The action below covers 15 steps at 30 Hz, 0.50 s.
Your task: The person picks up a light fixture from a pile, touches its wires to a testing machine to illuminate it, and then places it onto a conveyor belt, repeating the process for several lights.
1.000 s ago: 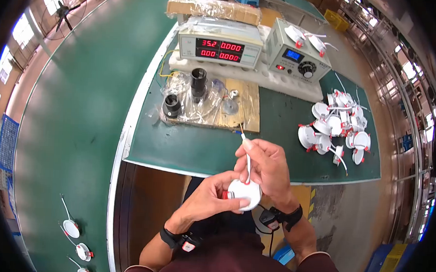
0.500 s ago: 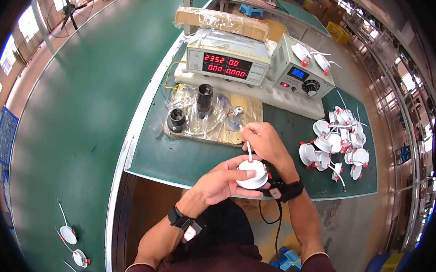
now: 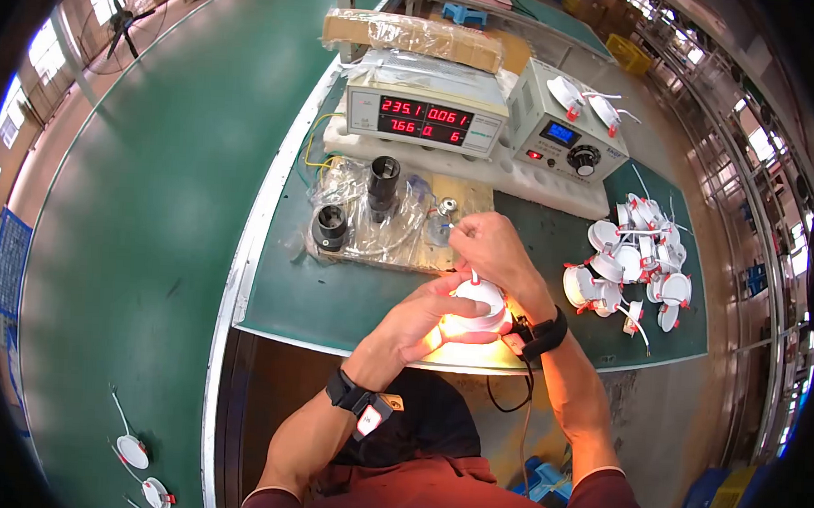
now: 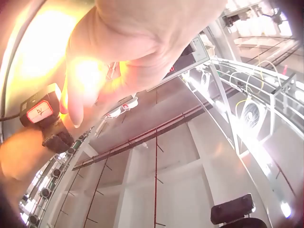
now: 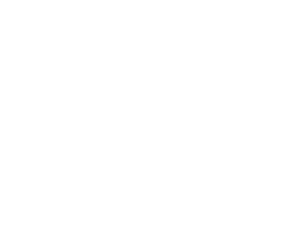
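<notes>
Moved nearer the board, the left hand's gripped lamp could flicker if the right hand's pinched cable slips.

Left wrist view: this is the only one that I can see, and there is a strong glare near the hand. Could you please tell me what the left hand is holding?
Observer: The left hand holds a round white lamp.
Operator: Thank you. And what is the right hand doing, please?
Observer: The right hand pinches the lamp's cable near its end, over the wooden board.
Operator: I see only a corner of the meter. Which number is at its upper left?
Observer: The upper left number on the meter reads 235.1.
</notes>
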Motion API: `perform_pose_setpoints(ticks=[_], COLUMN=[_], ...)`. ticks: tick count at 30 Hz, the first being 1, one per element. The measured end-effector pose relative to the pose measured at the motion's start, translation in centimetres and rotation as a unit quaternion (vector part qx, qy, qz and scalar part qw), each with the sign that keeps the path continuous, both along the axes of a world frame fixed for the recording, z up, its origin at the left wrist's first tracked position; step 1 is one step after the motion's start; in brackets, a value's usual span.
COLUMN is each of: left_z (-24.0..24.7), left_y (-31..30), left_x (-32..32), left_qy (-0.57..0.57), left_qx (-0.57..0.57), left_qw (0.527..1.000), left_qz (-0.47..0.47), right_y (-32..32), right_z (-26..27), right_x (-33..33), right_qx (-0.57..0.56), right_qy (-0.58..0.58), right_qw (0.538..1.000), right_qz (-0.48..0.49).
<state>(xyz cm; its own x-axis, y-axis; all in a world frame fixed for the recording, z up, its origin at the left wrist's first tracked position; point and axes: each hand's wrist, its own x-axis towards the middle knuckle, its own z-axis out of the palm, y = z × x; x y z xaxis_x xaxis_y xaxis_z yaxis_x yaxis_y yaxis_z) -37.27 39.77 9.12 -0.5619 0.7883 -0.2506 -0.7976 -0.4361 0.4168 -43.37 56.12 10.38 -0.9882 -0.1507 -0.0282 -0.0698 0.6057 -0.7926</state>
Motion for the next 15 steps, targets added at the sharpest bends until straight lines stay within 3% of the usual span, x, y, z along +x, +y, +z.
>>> perform_pose_setpoints(ticks=[15], left_z=[-0.6], left_y=[0.8], left_x=[0.2], left_qy=[0.015], left_qx=[-0.087], left_qw=[0.996], left_qz=[0.013], right_y=[0.3], right_z=[-1.0], right_x=[-0.3], right_qx=[0.035], right_qy=[0.026], right_qw=[0.999], right_qz=[-0.007])
